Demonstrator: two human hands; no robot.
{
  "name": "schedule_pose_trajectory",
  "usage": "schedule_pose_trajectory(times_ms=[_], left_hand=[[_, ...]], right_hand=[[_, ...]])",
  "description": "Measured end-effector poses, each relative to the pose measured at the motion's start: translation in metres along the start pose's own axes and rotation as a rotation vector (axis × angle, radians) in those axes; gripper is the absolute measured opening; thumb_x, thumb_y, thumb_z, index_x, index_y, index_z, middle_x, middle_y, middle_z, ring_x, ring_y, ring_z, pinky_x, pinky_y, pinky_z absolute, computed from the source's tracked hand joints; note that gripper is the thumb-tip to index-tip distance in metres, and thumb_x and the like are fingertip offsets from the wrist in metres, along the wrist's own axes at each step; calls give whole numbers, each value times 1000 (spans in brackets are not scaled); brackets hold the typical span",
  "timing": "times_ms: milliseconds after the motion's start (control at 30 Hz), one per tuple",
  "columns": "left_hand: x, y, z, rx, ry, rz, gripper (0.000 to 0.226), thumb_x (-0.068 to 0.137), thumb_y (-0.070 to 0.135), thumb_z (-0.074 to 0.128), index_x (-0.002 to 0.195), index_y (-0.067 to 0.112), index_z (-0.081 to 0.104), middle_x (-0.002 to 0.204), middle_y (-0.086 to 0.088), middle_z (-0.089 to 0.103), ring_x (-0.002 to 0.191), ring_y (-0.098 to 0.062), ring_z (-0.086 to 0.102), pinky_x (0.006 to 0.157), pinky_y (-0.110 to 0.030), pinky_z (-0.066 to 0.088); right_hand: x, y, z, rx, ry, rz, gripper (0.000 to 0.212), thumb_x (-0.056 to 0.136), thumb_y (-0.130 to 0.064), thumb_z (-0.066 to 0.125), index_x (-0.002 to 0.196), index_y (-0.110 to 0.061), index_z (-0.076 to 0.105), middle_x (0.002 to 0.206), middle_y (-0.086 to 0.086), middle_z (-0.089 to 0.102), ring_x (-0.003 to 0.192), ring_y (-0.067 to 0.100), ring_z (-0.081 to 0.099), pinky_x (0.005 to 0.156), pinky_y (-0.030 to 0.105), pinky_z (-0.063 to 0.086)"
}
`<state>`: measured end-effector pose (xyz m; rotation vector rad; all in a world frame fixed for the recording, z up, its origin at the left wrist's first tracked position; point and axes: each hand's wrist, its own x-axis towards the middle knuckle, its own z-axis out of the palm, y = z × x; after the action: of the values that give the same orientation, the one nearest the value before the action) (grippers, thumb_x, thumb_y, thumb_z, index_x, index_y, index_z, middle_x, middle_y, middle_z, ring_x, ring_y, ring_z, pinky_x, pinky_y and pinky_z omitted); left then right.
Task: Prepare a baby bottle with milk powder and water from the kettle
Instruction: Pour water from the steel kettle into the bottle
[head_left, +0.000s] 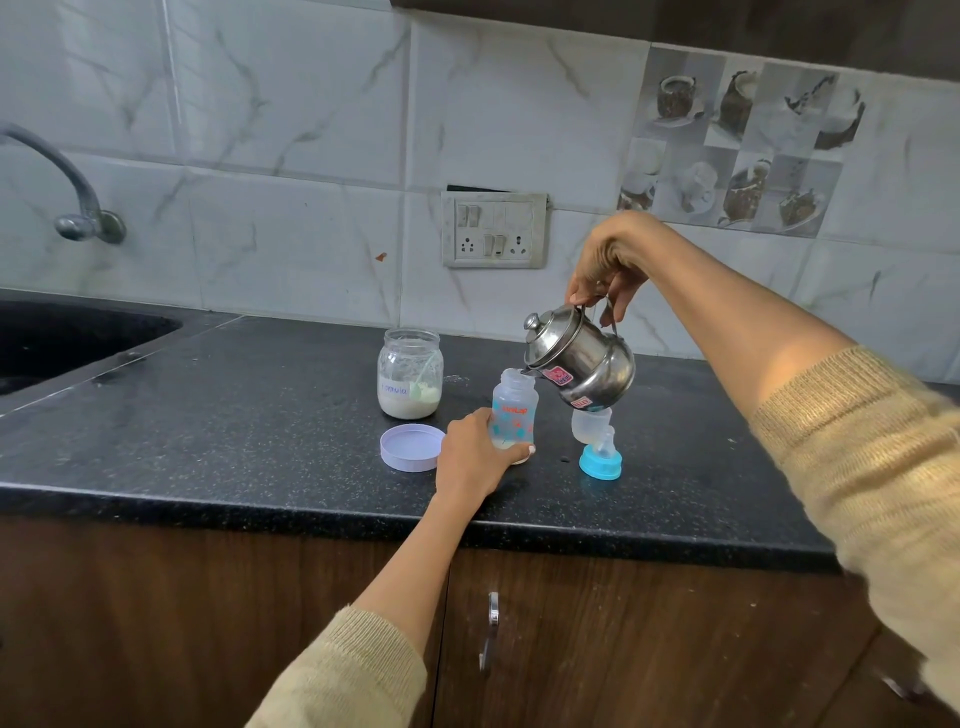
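Observation:
A clear baby bottle (515, 410) with printed patterns stands open on the black counter (234, 431), a little pale powder at its bottom. My left hand (470, 457) grips its lower part. My right hand (605, 265) holds the wire handle of a small steel kettle (584, 358), tilted left with its spout at the bottle's mouth. Behind the bottle stands an open glass jar of milk powder (410, 373) with a scoop inside. The jar's lilac lid (412, 447) lies beside my left hand.
A blue teat ring with nipple (601, 460) and a clear cap (589, 422) sit right of the bottle, under the kettle. A dark sink (67, 338) and tap (78, 202) are at the left. A switch socket (494, 229) is on the tiled wall. Wooden cabinet doors lie below the counter edge.

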<state>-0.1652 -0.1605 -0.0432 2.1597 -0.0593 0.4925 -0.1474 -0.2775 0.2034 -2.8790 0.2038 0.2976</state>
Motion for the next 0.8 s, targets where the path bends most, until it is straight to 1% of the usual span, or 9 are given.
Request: schedule_pose_trajectory(times_ms=[133, 233, 333, 400, 467, 567, 633, 733, 800], left_hand=[[1, 0, 1, -3, 0, -4, 66, 70, 42, 76, 123, 13, 52, 124, -6, 60, 112, -20, 57, 88, -31, 47], [1, -1, 1, -4, 1, -5, 65, 70, 42, 76, 123, 13, 52, 124, -5, 60, 112, -20, 57, 88, -31, 47], [1, -1, 1, -4, -2, -6, 65, 70, 42, 75, 123, 13, 52, 125, -5, 60, 112, -20, 57, 89, -31, 47], [1, -1, 1, -5, -3, -5, 65, 70, 42, 75, 123, 13, 52, 125, -5, 60, 113, -20, 57, 89, -31, 47], [1, -1, 1, -6, -4, -4, 65, 71, 41, 75, 124, 13, 51, 125, -6, 59, 113, -20, 57, 90, -31, 46], [0, -1, 0, -4, -6, -3, 65, 71, 41, 75, 124, 13, 51, 126, -6, 59, 114, -20, 56, 91, -32, 46], [0, 0, 0, -5, -3, 2, 64, 70, 41, 76, 123, 12, 52, 124, -6, 60, 112, -20, 58, 89, -31, 47], [0, 0, -1, -9, 2, 10, 63, 69, 41, 76, 121, 12, 54, 121, -6, 62, 109, -20, 59, 87, -31, 47], [-1, 0, -1, -9, 3, 12, 64, 70, 41, 76, 121, 12, 53, 122, -5, 62, 109, -20, 59, 87, -31, 47]], right_hand=[[0, -2, 0, -11, 7, -5, 30, 95, -6, 52, 124, -10, 58, 138, 11, 48, 118, 28, 58, 87, 37, 52], [1, -3, 0, -24, 8, -8, 29, 94, -7, 53, 123, -9, 59, 136, 11, 50, 117, 28, 59, 86, 37, 53], [1, -4, -1, -42, 8, -7, 28, 94, -8, 54, 121, -10, 59, 135, 11, 51, 116, 27, 60, 74, 33, 56], [2, -5, -1, -45, 6, -6, 29, 94, -8, 54, 122, -9, 59, 134, 11, 51, 115, 27, 60, 77, 34, 54], [4, -5, -2, -33, 0, -8, 30, 93, -7, 54, 123, -8, 58, 123, 12, 56, 109, 26, 62, 81, 38, 53], [5, -6, -2, -19, -7, -16, 26, 94, -8, 54, 120, -9, 58, 84, 11, 57, 73, 17, 61, 87, 41, 51], [5, -6, -3, -26, -9, -10, 20, 94, -8, 54, 114, -11, 59, 76, 9, 53, 60, 14, 56, 91, 42, 51], [6, -4, -3, 0, -13, -7, 18, 94, -8, 53, 111, -11, 58, 76, 9, 52, 68, 15, 54, 97, 43, 48], [7, -2, -2, 19, -13, -7, 22, 94, -7, 53, 116, -11, 59, 75, 8, 52, 68, 14, 53, 101, 43, 45]])
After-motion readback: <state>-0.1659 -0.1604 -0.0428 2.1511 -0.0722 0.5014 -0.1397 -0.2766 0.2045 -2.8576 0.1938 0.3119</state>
